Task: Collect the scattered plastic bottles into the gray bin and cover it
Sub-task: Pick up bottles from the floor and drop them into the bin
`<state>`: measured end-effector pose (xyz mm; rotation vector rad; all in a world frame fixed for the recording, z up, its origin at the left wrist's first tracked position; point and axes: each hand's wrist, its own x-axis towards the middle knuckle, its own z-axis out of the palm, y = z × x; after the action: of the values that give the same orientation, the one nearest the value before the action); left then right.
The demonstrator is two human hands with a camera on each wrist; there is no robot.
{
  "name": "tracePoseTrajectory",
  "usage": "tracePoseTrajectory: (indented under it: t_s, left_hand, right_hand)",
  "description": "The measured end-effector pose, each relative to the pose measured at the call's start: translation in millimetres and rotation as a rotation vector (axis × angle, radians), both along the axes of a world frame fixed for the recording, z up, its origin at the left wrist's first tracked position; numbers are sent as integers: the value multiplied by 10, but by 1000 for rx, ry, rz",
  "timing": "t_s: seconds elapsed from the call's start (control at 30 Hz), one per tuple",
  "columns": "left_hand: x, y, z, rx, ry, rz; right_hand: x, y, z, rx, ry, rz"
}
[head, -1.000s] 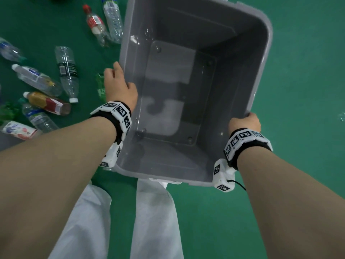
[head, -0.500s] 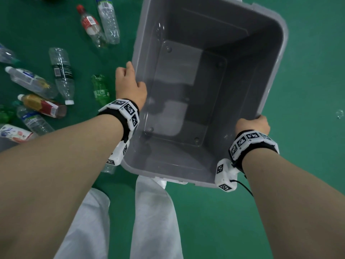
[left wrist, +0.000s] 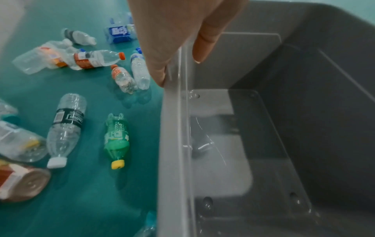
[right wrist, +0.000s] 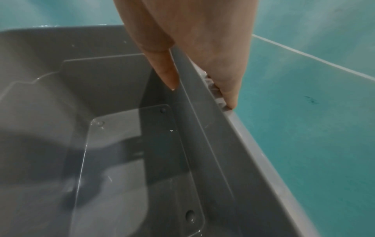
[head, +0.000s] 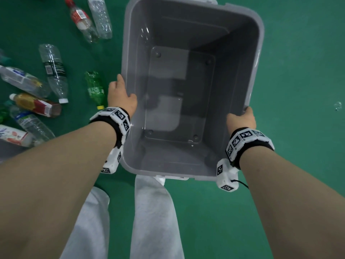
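An empty gray bin (head: pixel 258 45) is held in front of me over the green floor. My left hand (head: pixel 120 96) grips its left rim (left wrist: pixel 172 112), thumb inside and fingers outside. My right hand (head: pixel 241 118) grips the right rim (right wrist: pixel 239 128) the same way. Several plastic bottles lie scattered on the floor to the left: a green bottle with a yellow cap (head: pixel 95 89) (left wrist: pixel 116 141) closest to the bin, a clear black-labelled bottle (head: pixel 54 70) (left wrist: pixel 66 126), and a red-capped one (head: pixel 80 19) further off. No lid is in view.
More bottles crowd the far left (head: pixel 24 81), with another cluster further away (left wrist: pixel 95 59). My white trouser legs (head: pixel 149 217) stand just behind the bin. Bare green floor (head: pixel 298 71) stretches to the right, with a pale line (right wrist: pixel 304 54) across it.
The bin, with both hands still on its rims, has shifted to the right, away from the bottles. The green bottle, earlier half hidden behind my left hand, now shows fully.
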<state>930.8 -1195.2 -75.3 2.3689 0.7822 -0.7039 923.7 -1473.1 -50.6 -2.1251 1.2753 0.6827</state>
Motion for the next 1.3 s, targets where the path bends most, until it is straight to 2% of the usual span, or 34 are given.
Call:
tracePoseTrajectory:
  t_s: [0.17,0.3,0.5,0.67,0.87,1.07,1.23,1.3]
  left_hand:
    - [-297,118,27,-40,39,43]
    - [-678,384,14,-33,66,118]
    - [-1287,898,8,-70,301,147]
    - [-1750,1485,-48,-108,367,242]
    - [-2198,2123,-338,-206,328,415]
    - [-2533,2431,-890,-162,410,632]
    - [-2707,2579,-1378,-112,447,791]
    - [-2791,2606,-1564,-98,492,788]
  right_hand:
    - [-164,366,147,-21,1,67]
    - [-382,1027,242,31,-81,195]
    - [-741,2138,329,265,-74,315]
    - [-1134,2988,286,401,-19,397]
    - [-1640,3622,-262,426,208,439]
    - [-2029,3861,-1085,350,370,460]
    - [-2223,3911,-1630,224,364,317]
    - [-2299,3932,-1846,207,386,253]
